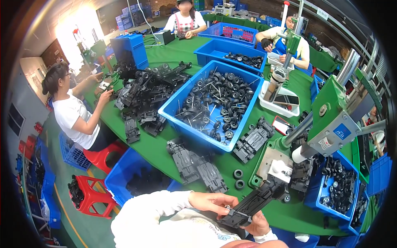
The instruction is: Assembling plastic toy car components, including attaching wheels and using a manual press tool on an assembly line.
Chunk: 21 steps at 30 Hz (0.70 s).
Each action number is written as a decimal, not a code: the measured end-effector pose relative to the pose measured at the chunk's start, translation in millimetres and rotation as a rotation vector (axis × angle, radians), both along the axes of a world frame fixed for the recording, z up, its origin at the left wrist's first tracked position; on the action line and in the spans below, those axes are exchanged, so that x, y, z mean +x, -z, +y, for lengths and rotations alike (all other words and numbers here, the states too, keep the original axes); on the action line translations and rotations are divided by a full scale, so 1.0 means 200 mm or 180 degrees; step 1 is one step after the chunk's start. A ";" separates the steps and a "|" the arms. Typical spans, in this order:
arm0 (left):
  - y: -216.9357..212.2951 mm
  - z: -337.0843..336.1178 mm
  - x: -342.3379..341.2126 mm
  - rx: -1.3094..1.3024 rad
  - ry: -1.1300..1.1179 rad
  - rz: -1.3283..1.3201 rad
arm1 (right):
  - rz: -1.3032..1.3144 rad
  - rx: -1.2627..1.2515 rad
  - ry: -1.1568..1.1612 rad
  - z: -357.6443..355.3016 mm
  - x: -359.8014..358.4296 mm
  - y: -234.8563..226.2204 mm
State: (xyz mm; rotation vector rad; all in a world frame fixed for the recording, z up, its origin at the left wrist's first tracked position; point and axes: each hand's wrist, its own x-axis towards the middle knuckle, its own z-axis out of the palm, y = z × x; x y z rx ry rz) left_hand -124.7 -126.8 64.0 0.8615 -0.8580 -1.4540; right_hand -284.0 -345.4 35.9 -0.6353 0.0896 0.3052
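A long black toy car chassis [257,201] is tilted in front of me, its far end up at the metal block of the green hand press [331,107]. My right hand [257,225] grips its near end from below and the right side. At that same end, my left hand [213,202] is closed, with a small shiny metal piece at its fingertips against the chassis; its exact kind is too small to tell. Two loose black tyres [238,179] lie left of the press base. Other chassis [196,163] rest beyond my hands, one more [254,139] beside the press.
A blue bin [165,108] of wheels on metal axles stands mid-table. Left of it is a heap of chassis [144,93]. Another blue bin [308,201] with wheels stands at right. A white tray [264,105] holds a phone. Several people work around the green table.
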 end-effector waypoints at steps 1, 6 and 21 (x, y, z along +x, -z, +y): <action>0.01 0.00 -0.01 0.0002 0.0004 0.0002 | -0.0024 0.0051 -0.0001 0.01 -0.01 0.00; 0.00 -0.02 -0.04 0.0464 -0.0839 -0.0063 | -0.0012 0.0054 0.0087 -0.02 0.01 0.00; -0.23 -0.07 0.09 0.0171 -0.1400 -0.1453 | -0.1023 -0.1176 0.0163 -0.18 0.16 -0.10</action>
